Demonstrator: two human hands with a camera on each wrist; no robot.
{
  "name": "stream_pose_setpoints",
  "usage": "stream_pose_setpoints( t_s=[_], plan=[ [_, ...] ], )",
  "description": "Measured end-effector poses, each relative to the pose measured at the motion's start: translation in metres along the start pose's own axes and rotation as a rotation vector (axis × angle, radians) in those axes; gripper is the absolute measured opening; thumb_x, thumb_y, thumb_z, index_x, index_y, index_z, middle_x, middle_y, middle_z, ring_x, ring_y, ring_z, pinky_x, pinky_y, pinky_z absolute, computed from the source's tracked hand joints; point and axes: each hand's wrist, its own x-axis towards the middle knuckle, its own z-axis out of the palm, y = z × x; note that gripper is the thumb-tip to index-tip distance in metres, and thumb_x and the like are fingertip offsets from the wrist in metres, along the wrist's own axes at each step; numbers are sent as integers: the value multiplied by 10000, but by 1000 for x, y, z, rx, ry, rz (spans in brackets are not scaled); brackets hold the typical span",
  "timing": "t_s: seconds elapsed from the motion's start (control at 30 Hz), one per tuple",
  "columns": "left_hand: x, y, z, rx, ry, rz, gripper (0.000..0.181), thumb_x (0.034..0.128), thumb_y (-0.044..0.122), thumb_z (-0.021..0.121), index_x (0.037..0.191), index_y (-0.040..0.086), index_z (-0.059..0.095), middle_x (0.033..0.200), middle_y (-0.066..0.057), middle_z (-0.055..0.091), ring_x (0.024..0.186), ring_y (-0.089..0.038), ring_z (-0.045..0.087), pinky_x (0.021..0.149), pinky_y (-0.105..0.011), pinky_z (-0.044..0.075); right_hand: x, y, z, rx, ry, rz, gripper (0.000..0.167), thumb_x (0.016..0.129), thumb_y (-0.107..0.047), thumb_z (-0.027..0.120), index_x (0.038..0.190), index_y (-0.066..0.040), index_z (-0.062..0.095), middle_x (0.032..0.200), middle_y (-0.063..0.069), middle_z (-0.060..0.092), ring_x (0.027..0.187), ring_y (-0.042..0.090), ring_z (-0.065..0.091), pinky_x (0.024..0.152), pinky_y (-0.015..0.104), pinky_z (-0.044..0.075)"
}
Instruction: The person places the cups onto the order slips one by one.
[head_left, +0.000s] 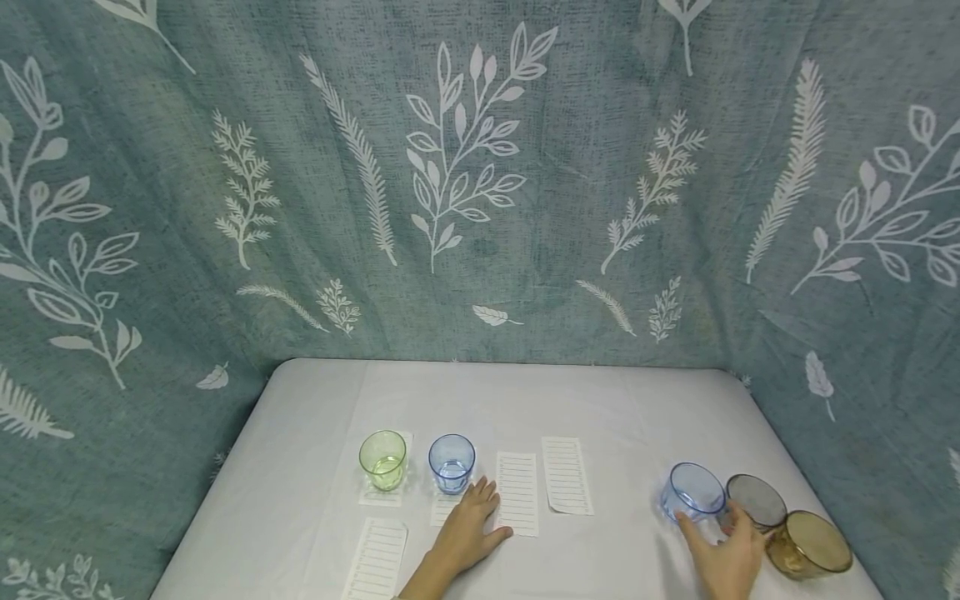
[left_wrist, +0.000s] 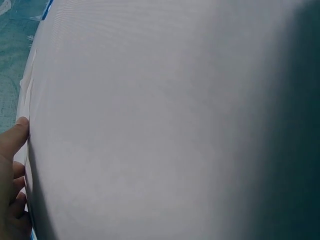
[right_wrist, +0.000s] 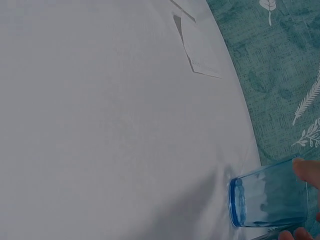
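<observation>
My right hand (head_left: 727,554) holds a clear blue glass (head_left: 693,492), thumb on its near side and fingers at its right. In the right wrist view the same blue glass (right_wrist: 267,197) shows its side and base, with the thumb (right_wrist: 307,171) by the rim. Whether its base touches the table, I cannot tell. Fingers spread, my left hand (head_left: 468,529) rests between a second blue glass (head_left: 452,463) and a lined paper slip (head_left: 517,493), partly over the slip beneath that glass. Only part of the left hand (left_wrist: 14,185) appears in the left wrist view.
A green glass (head_left: 383,460) stands on another slip at the left. Beside my right hand are a grey glass (head_left: 756,502) and an amber glass (head_left: 810,546), near the table's right edge. More lined slips lie at centre (head_left: 567,475) and front left (head_left: 377,560). Patterned cloth (head_left: 465,167) hangs behind.
</observation>
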Motion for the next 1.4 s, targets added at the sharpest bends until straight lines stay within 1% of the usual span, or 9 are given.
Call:
stream_pose_setpoints(
  t_s=[0.17, 0.3, 0.5, 0.7, 0.9, 1.13, 1.2, 1.3, 1.4],
  plan=[
    [0, 1, 0, 1, 12, 1, 568, 791, 406, 708, 1177, -4, 629, 1341, -147, 530, 1293, -331, 435, 1055, -465, 370, 0, -5, 10, 4, -8, 18, 797, 741, -197, 784, 1340, 114, 360, 1208, 369, 360, 1012, 454, 476, 752, 386, 402],
    [0, 1, -1, 9, 25, 7, 559, 779, 399, 721, 1159, -3, 639, 1327, -150, 542, 1279, -338, 450, 1044, -468, 385, 1, -8, 18, 34, 40, 46, 816, 718, -196, 795, 1331, 117, 356, 1176, 342, 371, 1045, 435, 424, 811, 465, 368],
    [1, 1, -2, 10, 20, 11, 556, 779, 400, 722, 1156, 0, 641, 1328, -144, 544, 1289, -328, 442, 1066, -461, 358, 6, -13, 29, 49, 32, 155, 946, 717, -263, 798, 1400, 84, 245, 1294, 387, 285, 1177, 552, 308, 977, 646, 293],
    [1, 1, -2, -1, 32, 31, 575, 772, 397, 731, 1168, -8, 629, 1321, -160, 546, 1276, -349, 450, 1045, -486, 374, 9, -10, 34, 86, 81, 207, 991, 720, -316, 800, 1423, 42, 199, 1369, 352, 265, 1224, 575, 302, 1035, 637, 256],
    [1, 2, -3, 10, 16, 43, 604, 783, 396, 719, 1228, 6, 597, 1339, -137, 535, 1287, -338, 440, 1049, -485, 371, 12, -6, 35, 86, 91, 179, 922, 759, -303, 766, 1435, 36, 238, 1373, 364, 297, 1247, 558, 297, 1054, 621, 230],
    [2, 3, -5, 26, -20, 43, 587, 795, 387, 709, 1231, 11, 598, 1346, -117, 533, 1297, -328, 431, 1058, -479, 364, 8, -6, 34, 142, 134, 81, 897, 689, -166, 807, 1397, 93, 320, 1305, 382, 351, 1192, 526, 358, 1053, 583, 277],
    [2, 3, -6, 25, -25, 40, 584, 797, 384, 707, 1231, 9, 597, 1348, -116, 531, 1301, -323, 427, 1064, -474, 358, 6, -9, 33, 188, 126, 51, 881, 678, -133, 819, 1383, 100, 345, 1292, 366, 359, 1176, 512, 404, 1074, 500, 334],
    [2, 2, -7, 28, -30, 37, 583, 803, 389, 701, 1233, 9, 596, 1351, -116, 530, 1302, -324, 425, 1061, -476, 362, 4, -13, 33, 249, 72, 9, 867, 680, -103, 828, 1373, 104, 352, 1291, 339, 359, 1151, 510, 447, 1034, 279, 396],
    [2, 2, -6, 30, -33, 39, 582, 809, 397, 691, 1235, 11, 595, 1353, -116, 527, 1304, -324, 422, 1060, -477, 363, 4, -17, 33, 275, 8, -44, 863, 687, -95, 827, 1373, 106, 344, 1311, 347, 370, 1155, 530, 451, 984, 258, 404]
  ],
)
